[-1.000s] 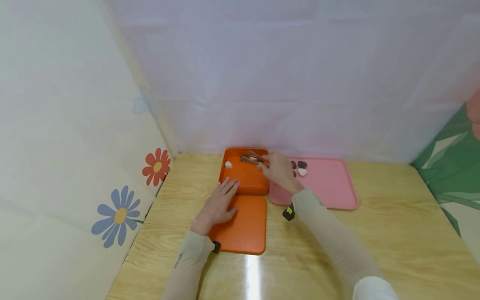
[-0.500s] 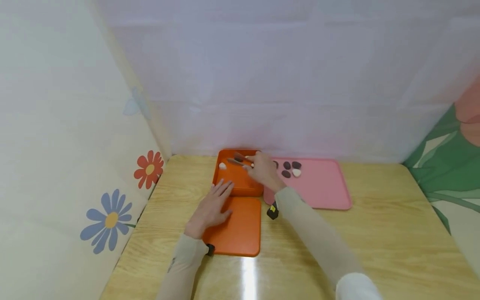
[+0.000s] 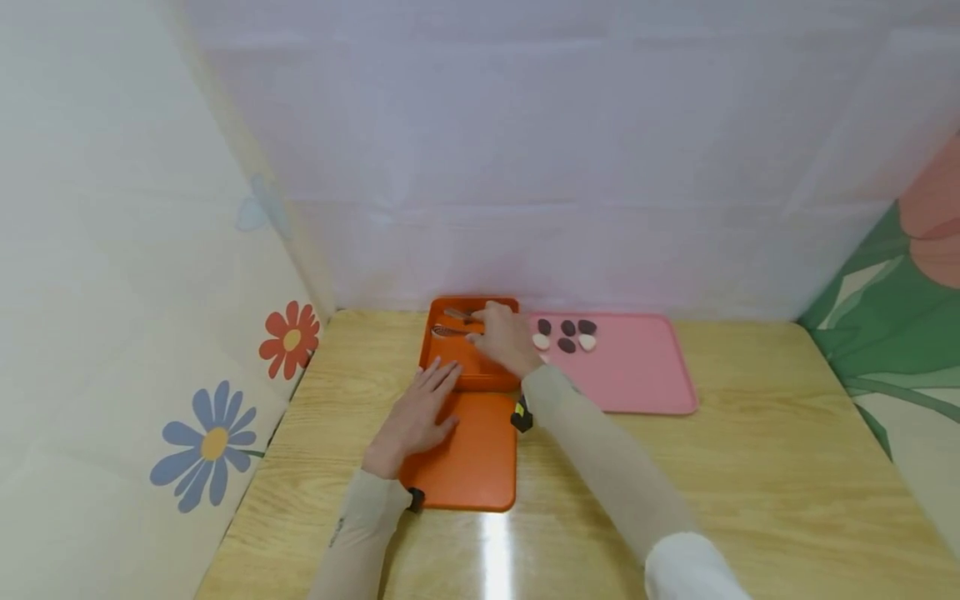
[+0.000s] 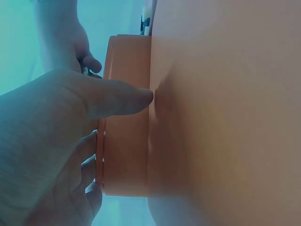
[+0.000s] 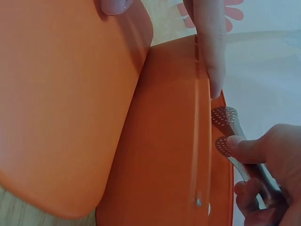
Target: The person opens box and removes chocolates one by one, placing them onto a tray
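Note:
My right hand (image 3: 504, 337) holds metal tongs (image 3: 450, 332) over the orange box (image 3: 487, 382), its thumb and fingers on the arms. In the right wrist view the perforated tips of the tongs (image 5: 224, 115) stand apart inside the box. A small white piece (image 5: 209, 208) shows partly past the box's near rim. My left hand (image 3: 420, 417) lies with straight fingers on the box's near left rim. Its thumb is above the orange lid (image 3: 480, 467), which lies flat in front of the box. Whatever is under the tongs' tips is hard to make out.
A pink tray (image 3: 645, 367) lies right of the box. On it are several dark pebble-like pieces (image 3: 566, 344) and white pieces (image 3: 587, 342). A pale wall sheet (image 3: 480, 167) rises behind the box, and a flower-printed sheet (image 3: 291, 340) stands at left.
My right hand has moved left across the box with the tongs, whose tips have reached the spot of the white piece at left. The head view has shifted slightly; the left hand stays on the rim.

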A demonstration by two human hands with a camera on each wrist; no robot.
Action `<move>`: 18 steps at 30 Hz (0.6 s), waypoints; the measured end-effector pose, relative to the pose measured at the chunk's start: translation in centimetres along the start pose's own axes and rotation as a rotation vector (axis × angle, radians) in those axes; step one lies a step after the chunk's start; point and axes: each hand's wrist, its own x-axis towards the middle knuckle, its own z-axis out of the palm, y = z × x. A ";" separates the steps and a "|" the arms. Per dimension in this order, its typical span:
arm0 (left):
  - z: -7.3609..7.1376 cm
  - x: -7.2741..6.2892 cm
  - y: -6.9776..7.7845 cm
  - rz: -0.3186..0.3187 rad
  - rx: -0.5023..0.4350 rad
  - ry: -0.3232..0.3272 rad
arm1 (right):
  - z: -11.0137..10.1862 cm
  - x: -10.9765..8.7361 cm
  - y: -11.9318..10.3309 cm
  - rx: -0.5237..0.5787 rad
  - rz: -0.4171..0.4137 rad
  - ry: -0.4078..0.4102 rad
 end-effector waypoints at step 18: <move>0.1 0.0 -0.3 0.006 -0.013 0.015 | 1.1 0.3 -0.4 0.038 0.051 -0.011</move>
